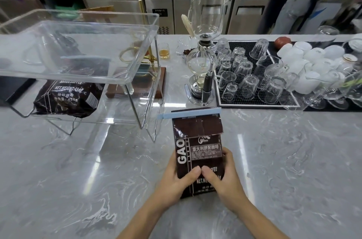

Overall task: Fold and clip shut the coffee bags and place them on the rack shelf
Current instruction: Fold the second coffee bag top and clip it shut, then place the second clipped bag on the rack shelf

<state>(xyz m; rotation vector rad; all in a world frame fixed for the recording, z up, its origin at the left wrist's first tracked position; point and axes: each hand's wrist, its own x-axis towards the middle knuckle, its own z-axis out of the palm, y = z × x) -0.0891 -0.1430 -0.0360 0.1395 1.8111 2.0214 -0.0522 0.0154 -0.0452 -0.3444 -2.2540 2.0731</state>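
Note:
A dark brown coffee bag (197, 141) stands upright on the marble counter in front of me, its top folded over and held by a long light-blue clip (189, 113). My left hand (174, 178) grips its lower left side and my right hand (225, 178) its lower right side, thumbs meeting on the front. A second coffee bag (68, 96) lies on the lower shelf of the clear acrylic rack (135, 74) at the left, with a blue clip (84, 57) across its top.
A glass siphon coffee maker (205, 43) stands just behind the held bag. A black mat (252, 103) with several upturned glasses and white cups fills the right. A wooden-based brass stand (162, 82) sits behind the rack. A person stands at the far right.

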